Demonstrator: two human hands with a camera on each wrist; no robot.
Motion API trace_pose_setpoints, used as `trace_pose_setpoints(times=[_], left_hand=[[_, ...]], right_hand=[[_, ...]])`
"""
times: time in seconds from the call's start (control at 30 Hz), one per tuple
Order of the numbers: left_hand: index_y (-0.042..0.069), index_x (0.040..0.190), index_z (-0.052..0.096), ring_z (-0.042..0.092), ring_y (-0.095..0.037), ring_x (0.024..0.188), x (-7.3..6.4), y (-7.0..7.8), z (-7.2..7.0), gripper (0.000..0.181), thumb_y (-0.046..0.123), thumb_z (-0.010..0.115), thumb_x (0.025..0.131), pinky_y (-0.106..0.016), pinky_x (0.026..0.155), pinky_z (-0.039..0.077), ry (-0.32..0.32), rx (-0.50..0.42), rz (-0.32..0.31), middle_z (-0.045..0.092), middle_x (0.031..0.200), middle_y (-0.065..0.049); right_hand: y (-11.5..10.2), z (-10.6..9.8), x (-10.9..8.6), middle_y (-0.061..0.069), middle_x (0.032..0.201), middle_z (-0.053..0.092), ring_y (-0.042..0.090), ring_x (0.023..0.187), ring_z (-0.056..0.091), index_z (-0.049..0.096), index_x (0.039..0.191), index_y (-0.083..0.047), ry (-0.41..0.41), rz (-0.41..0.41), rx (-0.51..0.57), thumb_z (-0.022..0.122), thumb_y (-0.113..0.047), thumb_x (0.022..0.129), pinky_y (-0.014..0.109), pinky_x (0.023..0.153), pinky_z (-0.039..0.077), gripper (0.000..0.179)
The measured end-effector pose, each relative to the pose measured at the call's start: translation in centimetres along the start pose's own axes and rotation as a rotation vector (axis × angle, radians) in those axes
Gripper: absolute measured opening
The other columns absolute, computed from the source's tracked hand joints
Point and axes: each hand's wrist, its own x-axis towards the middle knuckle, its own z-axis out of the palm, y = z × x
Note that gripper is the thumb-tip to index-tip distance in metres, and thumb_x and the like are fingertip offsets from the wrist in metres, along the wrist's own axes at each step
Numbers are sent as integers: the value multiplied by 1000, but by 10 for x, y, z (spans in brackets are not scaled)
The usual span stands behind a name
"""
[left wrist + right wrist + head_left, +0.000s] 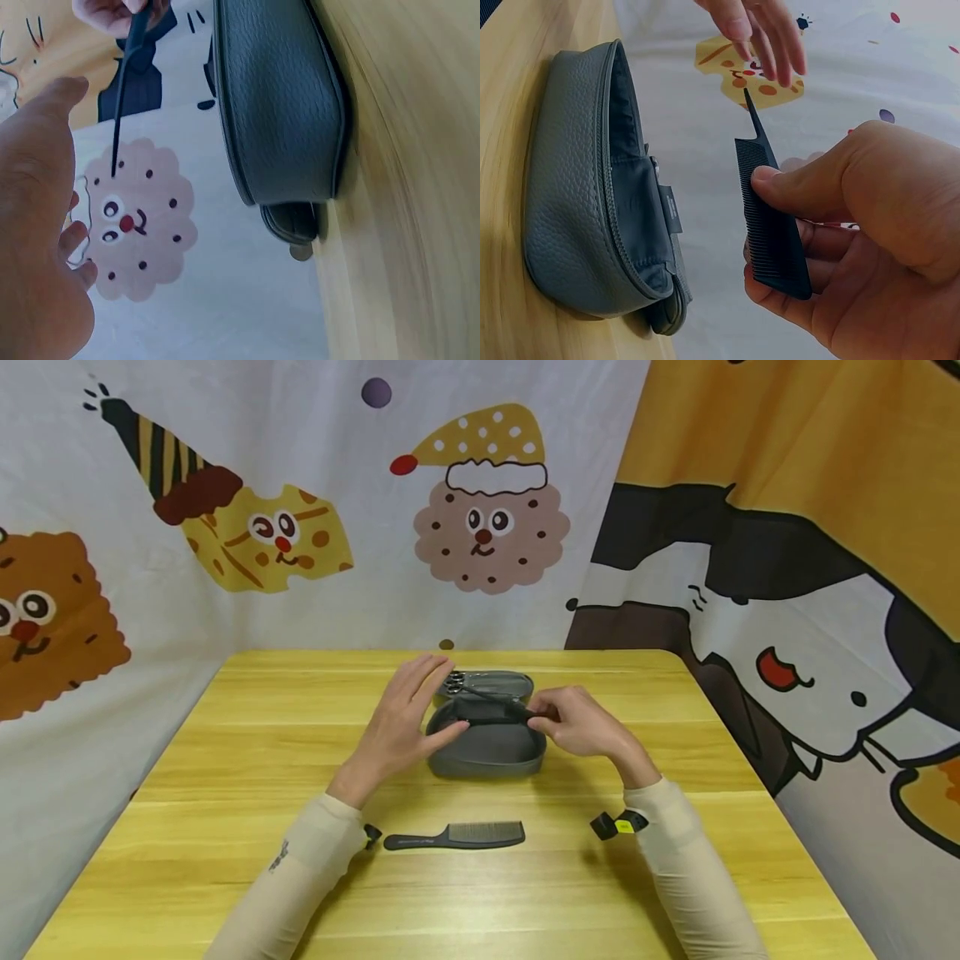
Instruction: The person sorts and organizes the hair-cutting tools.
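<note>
My right hand (581,725) pinches a black tail comb (769,217) by its toothed part, thumb on one face and fingers behind. The comb's thin tail points toward my left hand (401,718). That left hand is held with fingers extended and thumb apart, and nothing is in its grasp. Below both hands stands an unzipped grey case (487,760), its lid folded back and its dark lining (634,202) showing. Scissors (454,682) lie at the left of the lid, partly hidden by the left fingers.
A dark handled comb (483,835) lies flat on the wooden table (450,906), nearer to me than the case. A printed cloth (315,410) hangs behind the table and along its sides.
</note>
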Motion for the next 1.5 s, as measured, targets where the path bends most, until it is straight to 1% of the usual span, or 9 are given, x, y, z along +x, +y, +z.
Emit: trace_pose_setpoints(times=[0.13,0.27,0.4,0.57,0.67,0.83,0.97,1.27,1.5], left_hand=[[2,167,52,49,-43,161,1,8,2,93,38,95,93,-65,135,38,-26,55,44,57,167,-21],[3,168,51,50,-42,161,1,14,4,90,40,92,96,-65,135,40,-63,121,87,57,167,-21],[3,166,54,54,-41,158,1,18,7,83,39,88,99,-63,134,43,-95,177,125,61,165,-20],[4,161,61,61,-38,154,-1,23,10,69,34,85,104,-58,133,46,-154,223,149,67,160,-17],[6,157,65,66,-35,148,-1,24,13,64,30,87,102,-54,130,51,-168,247,166,72,153,-14],[8,150,71,73,-28,137,-1,26,13,52,21,88,102,-46,125,56,-184,276,176,77,145,-10],[9,147,74,75,-27,133,-2,26,12,46,14,86,102,-45,122,59,-211,290,180,78,144,-9],[11,143,76,77,-26,126,-6,27,12,49,0,87,97,-42,113,64,-228,317,182,80,138,-7],[13,140,78,79,-25,121,-7,27,13,46,-1,88,96,-41,107,66,-214,327,190,81,133,-7]], right_hand=[[-3,2,1,3,88,76,12,71,60,82,112,-10,-24,1,-6,73,-10,110,30,71,52,9],[-5,3,1,8,93,78,14,75,64,83,115,-7,-44,-2,1,73,-9,110,32,73,55,11],[-6,4,2,11,94,79,17,76,66,83,115,-6,-61,-9,1,73,-9,110,31,73,56,11],[-6,5,3,12,95,80,11,75,66,82,118,-5,-84,-21,-12,73,-10,110,31,73,57,13],[-6,6,4,14,96,80,9,75,65,82,118,-5,-96,-22,-9,72,-11,111,31,72,57,14],[-6,7,3,14,94,79,9,73,63,82,117,-6,-103,-21,-14,72,-11,111,30,71,56,13],[-6,8,3,14,94,79,9,73,64,82,118,-6,-114,-22,-12,72,-11,111,30,71,56,13],[-7,8,3,14,92,79,9,70,62,82,118,-7,-138,-22,-12,71,-12,112,30,70,55,14],[-8,8,2,14,94,80,9,71,62,82,119,-6,-152,-25,-14,70,-10,112,30,72,56,14]])
